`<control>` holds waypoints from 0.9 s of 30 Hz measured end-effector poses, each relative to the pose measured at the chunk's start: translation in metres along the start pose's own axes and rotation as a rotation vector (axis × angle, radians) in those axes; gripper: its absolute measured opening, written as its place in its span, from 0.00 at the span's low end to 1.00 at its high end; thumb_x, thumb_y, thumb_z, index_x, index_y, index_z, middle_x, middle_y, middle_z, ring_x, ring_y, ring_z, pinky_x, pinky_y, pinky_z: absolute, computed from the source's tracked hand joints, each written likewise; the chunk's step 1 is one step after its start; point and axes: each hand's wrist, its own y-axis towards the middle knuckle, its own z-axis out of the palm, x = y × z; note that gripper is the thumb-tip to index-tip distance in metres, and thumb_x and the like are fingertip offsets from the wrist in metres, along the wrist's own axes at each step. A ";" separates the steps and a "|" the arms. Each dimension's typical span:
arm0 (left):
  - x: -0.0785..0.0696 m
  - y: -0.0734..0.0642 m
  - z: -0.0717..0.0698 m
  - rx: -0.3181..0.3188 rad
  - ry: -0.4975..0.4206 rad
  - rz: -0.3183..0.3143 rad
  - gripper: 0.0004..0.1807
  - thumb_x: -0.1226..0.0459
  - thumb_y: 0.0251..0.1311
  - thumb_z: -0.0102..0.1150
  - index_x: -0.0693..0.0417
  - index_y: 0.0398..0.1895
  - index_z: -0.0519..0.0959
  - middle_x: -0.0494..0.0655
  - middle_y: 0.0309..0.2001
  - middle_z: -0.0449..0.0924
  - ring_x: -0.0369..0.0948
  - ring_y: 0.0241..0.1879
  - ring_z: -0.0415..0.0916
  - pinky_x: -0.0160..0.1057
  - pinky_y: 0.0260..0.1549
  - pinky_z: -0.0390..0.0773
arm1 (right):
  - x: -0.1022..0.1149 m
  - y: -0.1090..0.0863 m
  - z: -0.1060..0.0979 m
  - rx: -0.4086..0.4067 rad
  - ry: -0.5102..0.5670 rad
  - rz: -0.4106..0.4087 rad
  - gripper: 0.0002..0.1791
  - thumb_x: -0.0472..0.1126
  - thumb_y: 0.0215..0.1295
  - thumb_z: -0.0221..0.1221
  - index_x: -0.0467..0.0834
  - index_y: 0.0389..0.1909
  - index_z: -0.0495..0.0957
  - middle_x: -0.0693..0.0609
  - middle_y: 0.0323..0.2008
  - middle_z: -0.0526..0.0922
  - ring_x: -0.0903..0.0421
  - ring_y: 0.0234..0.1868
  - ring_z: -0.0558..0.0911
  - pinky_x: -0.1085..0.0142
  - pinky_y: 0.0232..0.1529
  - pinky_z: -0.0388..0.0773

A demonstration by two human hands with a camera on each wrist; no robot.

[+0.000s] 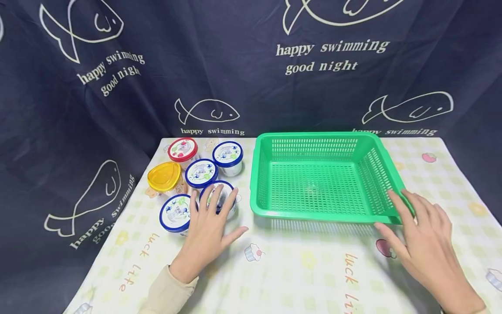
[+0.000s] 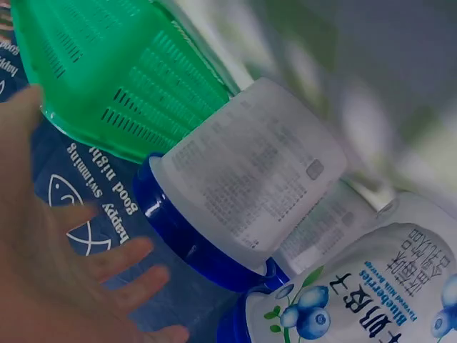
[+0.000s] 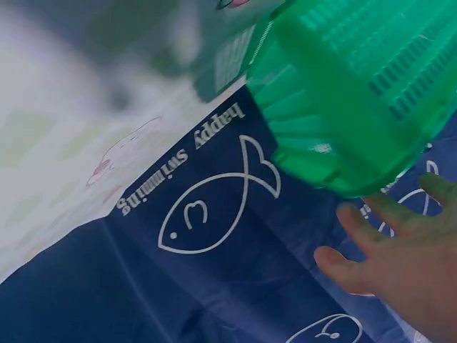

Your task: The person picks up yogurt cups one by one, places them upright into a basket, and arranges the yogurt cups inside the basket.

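My left hand (image 1: 209,224) hovers with spread fingers over a blue-lidded blueberry milk cup (image 1: 218,196), partly hiding its lid. In the left wrist view, a gap shows between the fingertips and that cup's blue lid (image 2: 207,250). Beside it stand more blue-lidded cups, one at the front left (image 1: 174,213), one behind (image 1: 201,173) and one at the back (image 1: 228,154). My right hand (image 1: 425,240) is at the front right corner of a green plastic basket (image 1: 321,214), fingers extended loosely along the rim. Nothing is in its grasp.
A yellow-lidded cup (image 1: 164,175) and a red-lidded cup (image 1: 183,149) stand at the left of the group. A pale patterned cloth (image 1: 282,270) covers the table. Behind the table hangs a dark blue curtain (image 1: 259,87) printed with fish.
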 end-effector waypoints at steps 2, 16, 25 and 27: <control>0.001 0.001 -0.001 0.011 -0.002 -0.004 0.44 0.32 0.60 0.52 0.42 0.75 0.62 0.58 0.70 0.62 0.59 0.71 0.54 0.66 0.69 0.40 | -0.004 0.001 0.001 -0.002 0.022 0.017 0.36 0.57 0.71 0.55 0.49 0.76 0.60 0.34 0.70 0.62 0.36 0.71 0.58 0.38 0.70 0.42; 0.015 0.023 -0.010 0.147 -0.036 -0.053 0.26 0.47 0.65 0.60 0.55 0.57 0.75 0.61 0.61 0.70 0.59 0.59 0.66 0.60 0.60 0.63 | -0.048 0.029 0.009 -0.091 0.327 0.329 0.40 0.39 0.66 0.62 0.55 0.77 0.56 0.62 0.47 0.76 0.74 0.42 0.73 0.86 0.46 0.62; 0.017 0.040 -0.008 0.197 -0.057 -0.077 0.26 0.49 0.62 0.65 0.56 0.53 0.72 0.66 0.61 0.69 0.63 0.59 0.65 0.62 0.55 0.67 | -0.070 0.034 0.018 0.111 0.750 0.585 0.30 0.45 0.75 0.54 0.51 0.75 0.61 0.66 0.30 0.84 0.66 0.26 0.83 0.73 0.25 0.76; 0.018 0.043 -0.009 0.220 -0.068 -0.090 0.27 0.49 0.61 0.66 0.55 0.54 0.71 0.67 0.62 0.68 0.63 0.59 0.65 0.62 0.55 0.67 | -0.070 0.034 0.018 0.109 0.821 0.591 0.29 0.44 0.76 0.54 0.49 0.75 0.62 0.61 0.30 0.84 0.63 0.24 0.83 0.70 0.22 0.76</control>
